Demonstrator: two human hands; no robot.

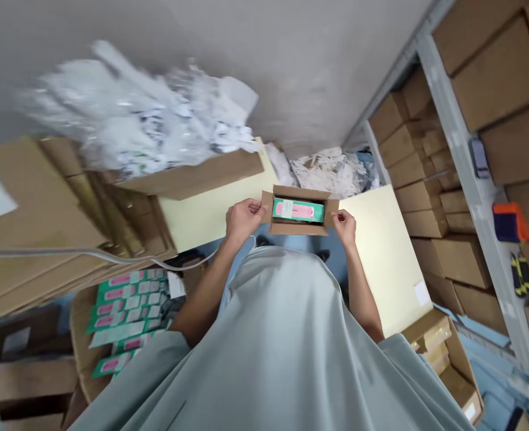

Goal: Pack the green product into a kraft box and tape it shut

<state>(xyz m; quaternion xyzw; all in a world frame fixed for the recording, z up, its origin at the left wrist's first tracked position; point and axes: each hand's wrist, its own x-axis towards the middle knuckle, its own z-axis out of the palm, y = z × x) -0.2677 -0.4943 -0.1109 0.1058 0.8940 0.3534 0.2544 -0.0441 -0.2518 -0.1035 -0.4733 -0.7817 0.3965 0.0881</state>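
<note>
A small open cardboard box [298, 229] is in front of me, its flaps folded outward. In it lies a green and pink retail package [303, 211] with a pale label across its left part. My left hand [243, 220] is closed, pinching the box's left end flap between thumb and fingers. At the opposite end, my right hand [344, 227] is also closed, with its fingertips on the right end flap. The box is held between the two hands, near the gap between two pale yellow surfaces.
Pale tabletops lie left [215, 206] and right [381, 251]. Clear plastic bags [166, 120] pile up at back left. A carton of similar green packages [125, 305] is at lower left. Shelves with cardboard boxes [462, 257] line the right. A cable [112, 258] crosses the left.
</note>
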